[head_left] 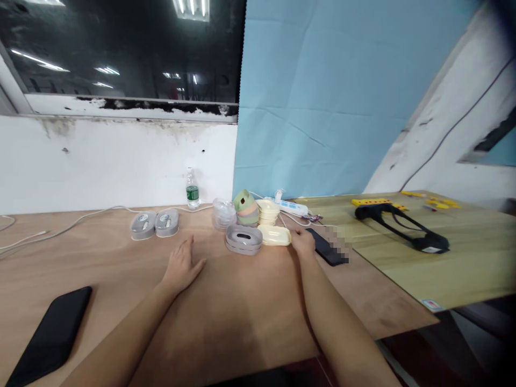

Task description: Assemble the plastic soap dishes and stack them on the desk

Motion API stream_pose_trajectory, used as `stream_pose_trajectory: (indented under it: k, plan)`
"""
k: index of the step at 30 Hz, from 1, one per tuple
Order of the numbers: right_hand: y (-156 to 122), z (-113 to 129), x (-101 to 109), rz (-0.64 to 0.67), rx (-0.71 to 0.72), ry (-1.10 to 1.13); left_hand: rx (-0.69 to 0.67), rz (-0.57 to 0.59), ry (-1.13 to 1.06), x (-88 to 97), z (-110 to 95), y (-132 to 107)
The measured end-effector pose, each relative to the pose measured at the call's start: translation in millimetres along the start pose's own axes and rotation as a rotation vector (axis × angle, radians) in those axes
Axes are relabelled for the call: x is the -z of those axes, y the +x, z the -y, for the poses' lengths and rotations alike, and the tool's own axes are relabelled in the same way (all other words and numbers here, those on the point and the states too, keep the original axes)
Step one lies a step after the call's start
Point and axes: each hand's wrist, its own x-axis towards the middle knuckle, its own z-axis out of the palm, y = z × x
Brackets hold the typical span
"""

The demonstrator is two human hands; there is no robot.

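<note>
My left hand lies on the wooden table with its fingers stretched out and nothing in it. Beyond it stand two grey oval cases with clear lids and small white items inside. At the right end of a cream oval dish, my right hand has its fingers closed on the rim. Left of that dish sit stacked grey oval dishes, the top one with a dark slot. Behind are a stack of cream dishes, green and peach dishes and clear plastic lids.
A black phone lies at the left front, and another dark phone beside my right hand. A water bottle and a power strip stand by the wall. Black headgear rests on the right table.
</note>
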Motion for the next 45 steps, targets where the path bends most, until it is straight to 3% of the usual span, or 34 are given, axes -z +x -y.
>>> stream_pose_trajectory:
  k: [5, 9, 19, 26, 30, 34, 36, 39, 41, 45]
  plan:
    - [3.3, 0.1, -1.5, 0.024, -0.001, -0.013, -0.050, 0.141, -0.079, -0.7, -20.0, -20.2]
    - [2.1, 0.4, -2.9, 0.013, 0.028, -0.041, -0.085, 0.203, -0.141, -0.7, -25.2, -23.1]
    - [0.1, 1.8, -2.0, -0.061, 0.051, -0.032, -0.123, 0.229, -0.238, 2.3, -18.6, -18.5]
    - [-3.5, 2.2, -5.7, -0.037, 0.103, -0.100, -0.090, 0.230, -0.235, 5.9, -8.8, -14.4]
    - [2.2, -3.3, -5.7, -0.183, 0.121, 0.016, -0.095, 0.222, -0.243, 7.7, -9.8, -13.9]
    - [4.4, -1.8, -2.5, -0.525, 0.232, 0.306, -0.106, 0.198, -0.271, 9.9, -12.0, -13.9]
    - [-4.3, 7.0, -0.8, -0.653, 0.333, 0.437, -0.099, 0.177, -0.304, 12.2, -13.0, -13.5]
    - [-37.7, 29.8, -3.5, -0.675, 0.514, 0.547, -0.108, 0.111, -0.346, 17.0, -15.7, -13.1]
    - [-71.1, 46.8, -11.3, -0.569, 0.654, 0.566, -0.191, 0.063, -0.367, 20.5, -19.4, -13.4]
    - [-134.6, 72.4, -36.4, -0.236, 0.959, 0.564, -0.444, -0.011, -0.392, 27.1, -31.1, -14.8]
